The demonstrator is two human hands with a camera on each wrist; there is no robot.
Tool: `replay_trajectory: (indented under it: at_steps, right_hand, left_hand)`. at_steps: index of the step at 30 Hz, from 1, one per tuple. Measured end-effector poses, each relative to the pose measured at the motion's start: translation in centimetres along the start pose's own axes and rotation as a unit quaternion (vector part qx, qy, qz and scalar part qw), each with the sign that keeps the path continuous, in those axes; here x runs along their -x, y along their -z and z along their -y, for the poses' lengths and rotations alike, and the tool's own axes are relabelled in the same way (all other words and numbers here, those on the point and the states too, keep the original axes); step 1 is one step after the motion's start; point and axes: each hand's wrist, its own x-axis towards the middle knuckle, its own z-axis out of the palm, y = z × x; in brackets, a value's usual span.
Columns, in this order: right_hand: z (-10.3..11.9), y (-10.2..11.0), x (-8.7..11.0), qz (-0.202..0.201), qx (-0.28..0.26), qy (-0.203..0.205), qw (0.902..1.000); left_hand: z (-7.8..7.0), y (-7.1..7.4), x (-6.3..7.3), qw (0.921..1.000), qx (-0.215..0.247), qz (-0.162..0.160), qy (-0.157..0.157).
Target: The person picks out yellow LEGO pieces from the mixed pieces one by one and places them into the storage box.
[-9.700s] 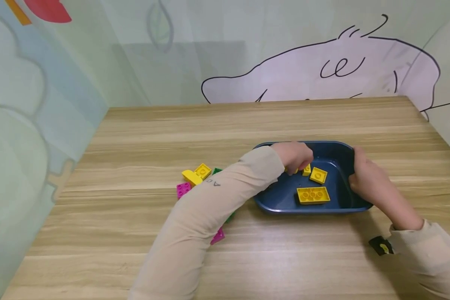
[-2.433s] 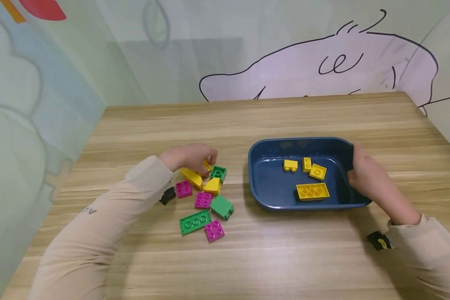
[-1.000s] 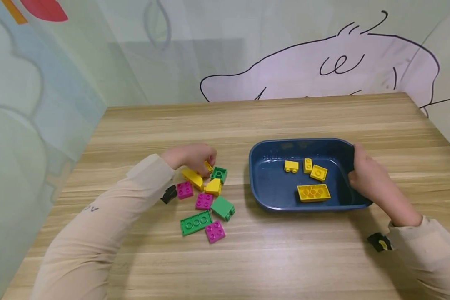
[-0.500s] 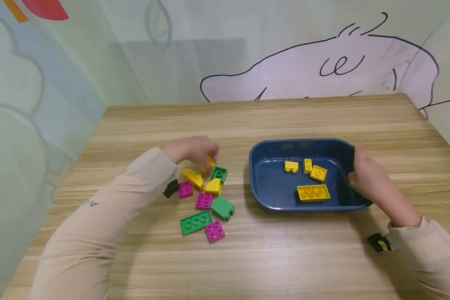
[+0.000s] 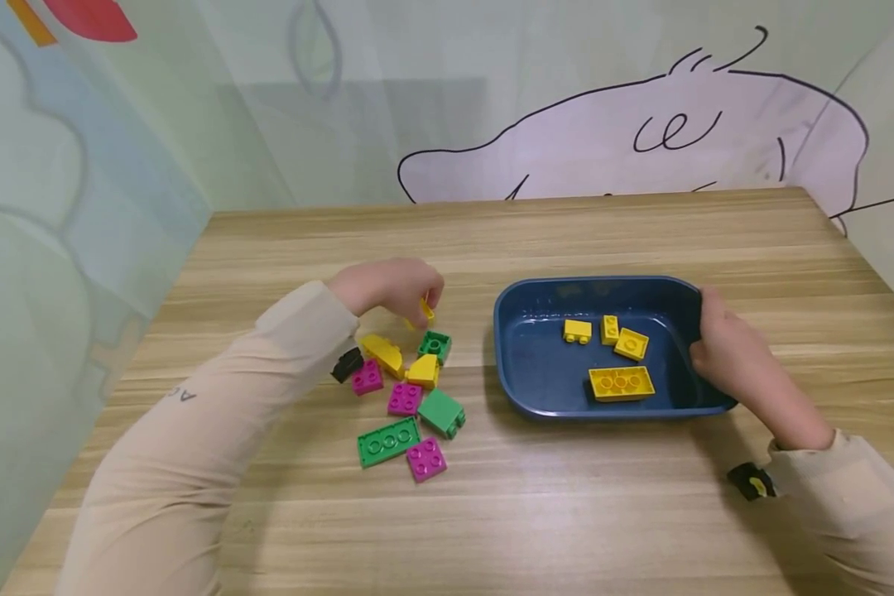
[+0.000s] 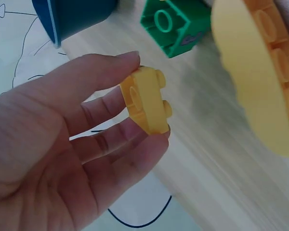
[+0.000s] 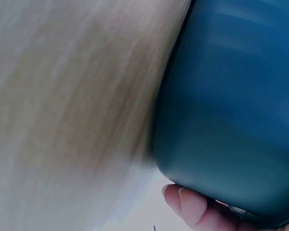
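My left hand pinches a small yellow toy brick between thumb and fingers, just above the loose pile. In the left wrist view the brick's hollow underside faces the palm. Below lie a curved yellow brick, a sloped yellow brick and a small green brick. My right hand grips the right end of a dark blue tub. In the right wrist view, fingertips show at the tub's wall. Inside lie several yellow bricks, including a long one.
Nearer on the wooden table lie a long green brick, a green block and magenta bricks, one at the front. The pile sits left of the tub. A printed wall stands behind the table.
Since 9.7 seconds ago my left hand has come from inside the tub to the pile. In the last second it has lifted a small yellow brick, upward and slightly right. My right hand stays put.
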Motion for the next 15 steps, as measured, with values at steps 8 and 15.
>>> replay_trajectory:
  at_steps: [8, 15]
  right_hand:
    - [0.2, 0.0, 0.0, -0.003, 0.0, 0.002, 1.0]
    - [0.1, 0.0, 0.0, 0.001, -0.004, 0.0, 1.0]
  left_hand:
    - [-1.2, 1.4, 0.2, 0.9998, -0.009, -0.015, -0.007]
    - [-2.8, 2.4, -0.1, 0.9994, -0.031, -0.011, -0.012]
